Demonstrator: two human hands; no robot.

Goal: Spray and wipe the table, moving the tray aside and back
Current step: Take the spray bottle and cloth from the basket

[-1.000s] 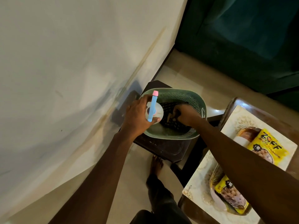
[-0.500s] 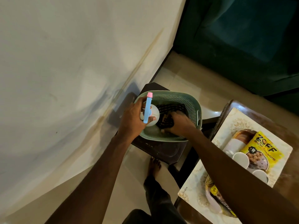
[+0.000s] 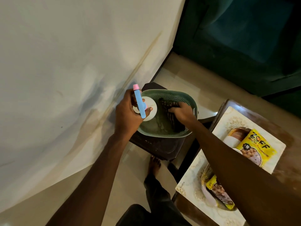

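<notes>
My left hand (image 3: 128,111) grips a spray bottle (image 3: 150,110) with a white body and a blue and pink head, held over the left rim of a green perforated basket (image 3: 187,101). My right hand (image 3: 182,112) is down inside the basket, closed on a dark checked cloth (image 3: 171,106). The basket rests on a dark stool (image 3: 161,147). At the right, a brown table (image 3: 286,160) carries a pale mat (image 3: 236,121) and a tray (image 3: 206,191) with yellow snack packets (image 3: 255,149); my right forearm hides much of the tray.
A pale wall (image 3: 65,79) fills the left side, close to the stool. A dark green sofa (image 3: 244,38) stands at the back right. Beige floor tiles (image 3: 130,185) lie below, with my bare foot (image 3: 154,165) beside the stool and table.
My left hand has lifted the spray bottle slightly up and left over the basket rim. My right hand has closed on the cloth inside the basket and drawn it toward the right wall.
</notes>
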